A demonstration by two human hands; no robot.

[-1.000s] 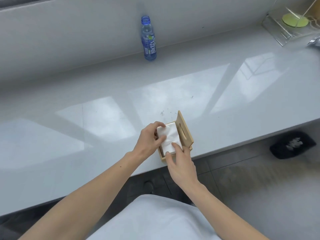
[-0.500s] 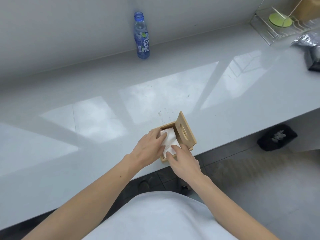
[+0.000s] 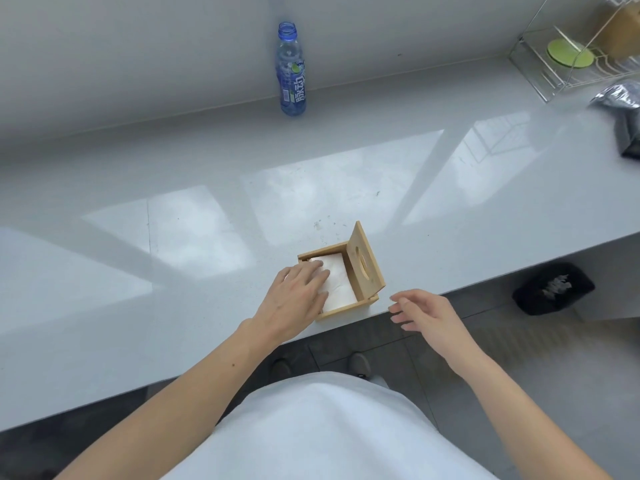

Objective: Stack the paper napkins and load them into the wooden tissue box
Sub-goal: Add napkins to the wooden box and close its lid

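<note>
Napkin stack [image 3: 337,285] sits inside wooden tissue box [image 3: 346,311] at counter edge, lid [image 3: 365,263] upright. Left hand [image 3: 294,301] presses flat, fingers together. Right hand [image 3: 426,315] hovers beside, fingers loosely apart, empty. Advice: flatten corners evenly before lowering lid.

White top [image 3: 322,427], forearms bare, no sleeves showing; grey shoes [image 3: 359,364] visible below counter edge.

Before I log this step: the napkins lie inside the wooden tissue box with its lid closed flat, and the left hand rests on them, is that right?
Not quite. In the head view the lid stands open, upright at the right side of the wooden tissue box. The napkins do lie inside, with the left hand resting on them.
</note>
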